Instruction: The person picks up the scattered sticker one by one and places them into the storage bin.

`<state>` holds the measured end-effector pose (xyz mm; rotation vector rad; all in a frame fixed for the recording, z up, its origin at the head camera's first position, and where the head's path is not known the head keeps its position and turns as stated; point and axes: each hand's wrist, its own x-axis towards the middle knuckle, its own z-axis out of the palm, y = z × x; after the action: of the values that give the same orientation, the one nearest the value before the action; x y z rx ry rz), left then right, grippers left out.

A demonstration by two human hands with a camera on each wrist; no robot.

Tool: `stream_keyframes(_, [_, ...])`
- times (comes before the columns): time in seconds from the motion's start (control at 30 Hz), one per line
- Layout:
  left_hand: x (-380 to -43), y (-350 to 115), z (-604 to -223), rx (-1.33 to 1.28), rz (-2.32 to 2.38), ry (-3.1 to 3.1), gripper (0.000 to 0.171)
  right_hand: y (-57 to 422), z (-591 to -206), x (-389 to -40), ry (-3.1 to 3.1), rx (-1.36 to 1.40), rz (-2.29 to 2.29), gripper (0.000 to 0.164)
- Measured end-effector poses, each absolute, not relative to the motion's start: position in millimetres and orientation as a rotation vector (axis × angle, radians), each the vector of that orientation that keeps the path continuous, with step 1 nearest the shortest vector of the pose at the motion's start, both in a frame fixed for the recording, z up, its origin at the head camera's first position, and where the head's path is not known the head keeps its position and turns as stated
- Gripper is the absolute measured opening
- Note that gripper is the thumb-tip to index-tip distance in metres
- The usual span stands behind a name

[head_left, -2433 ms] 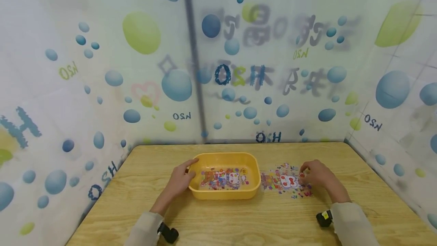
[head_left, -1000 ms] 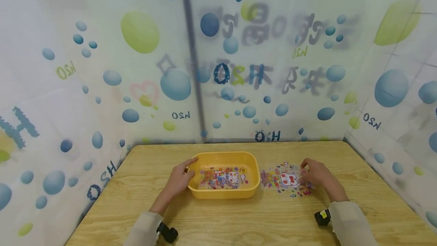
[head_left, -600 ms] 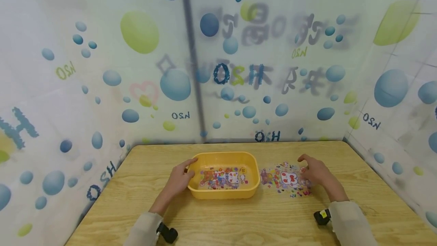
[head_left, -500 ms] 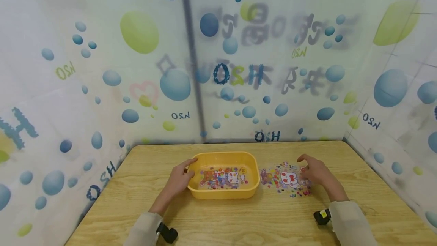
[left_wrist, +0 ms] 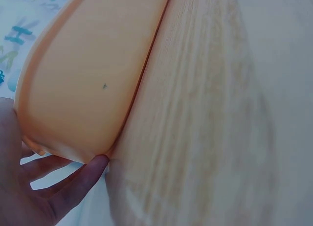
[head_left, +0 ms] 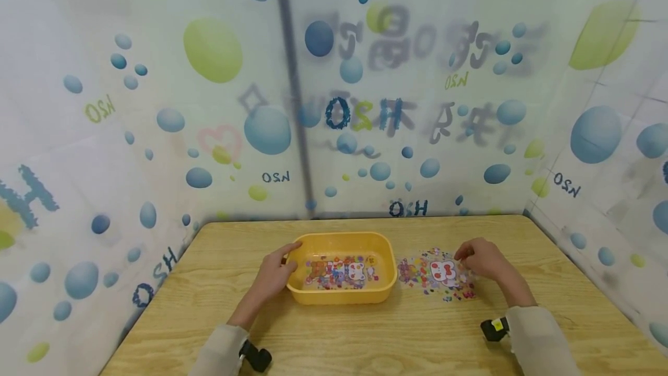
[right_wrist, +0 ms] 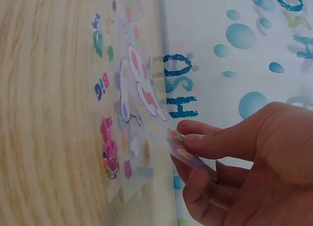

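A yellow plastic basin stands on the table, with a colourful sticker sheet lying inside it. My left hand holds the basin's left end at the rim; in the left wrist view, fingers reach along its outer side. Right of the basin lie clear sticker sheets printed with small figures and a white face with a red bow. My right hand pinches the right edge of a sheet. In the right wrist view, that edge is raised between thumb and fingers, and another layer shows beneath.
The wooden table has a curtain with blue and green drops right behind its back edge, and more curtain at both sides. A small black camera is strapped to each wrist.
My right hand's spread finger and thumb have come together on the sheet's edge. The bow-faced print has shifted slightly right. My left hand and the basin stay in place.
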<state>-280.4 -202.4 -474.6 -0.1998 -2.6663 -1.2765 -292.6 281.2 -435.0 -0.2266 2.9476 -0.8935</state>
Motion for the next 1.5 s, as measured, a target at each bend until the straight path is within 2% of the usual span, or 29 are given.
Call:
stream_keyframes(0.53, [-282, -202, -477, -0.204, -1.293, -2.669, 0.051, 281, -427, -288, 2.898, -0.217, -1.045, 0.032])
stream_keyframes(1.5, [-283, -203, -477, -0.196, -1.286, -2.678, 0.05, 285, -402, -279, 2.88, -0.316, -1.233, 0.033])
